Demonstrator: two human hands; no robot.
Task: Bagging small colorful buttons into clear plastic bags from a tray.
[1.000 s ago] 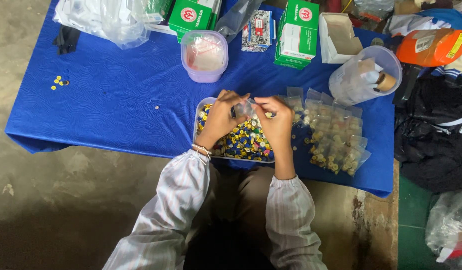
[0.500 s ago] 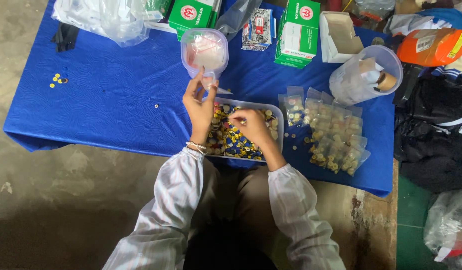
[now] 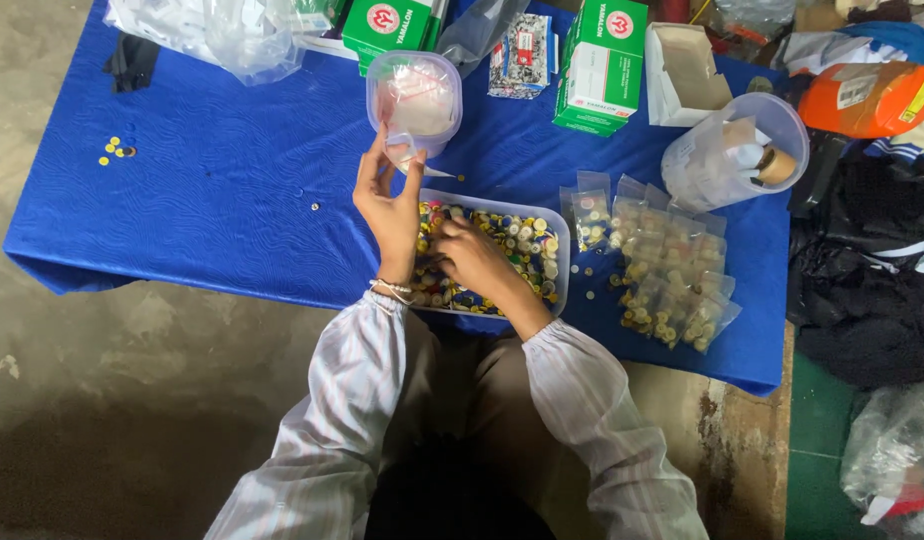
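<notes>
My left hand [image 3: 387, 205] is raised above the blue table, pinching a small clear plastic bag [image 3: 407, 150] between thumb and fingers, just in front of a clear tub [image 3: 414, 98] with pale pink contents. My right hand [image 3: 467, 255] reaches down into a shallow clear tray [image 3: 542, 210] full of small coloured caps, with its fingers curled among them. What those fingers hold is hidden.
Several small filled bags [image 3: 662, 275] lie right of the tray. Green boxes [image 3: 602, 60], an open white box [image 3: 682, 70], a clear tub of items [image 3: 737, 150] and a large plastic bag [image 3: 212, 30] line the far edge. A few yellow caps [image 3: 114, 148] lie far left.
One second ago both hands met over the tray. My left hand has since lifted toward the pink tub with a small bag, and my right hand has dropped into the caps.
</notes>
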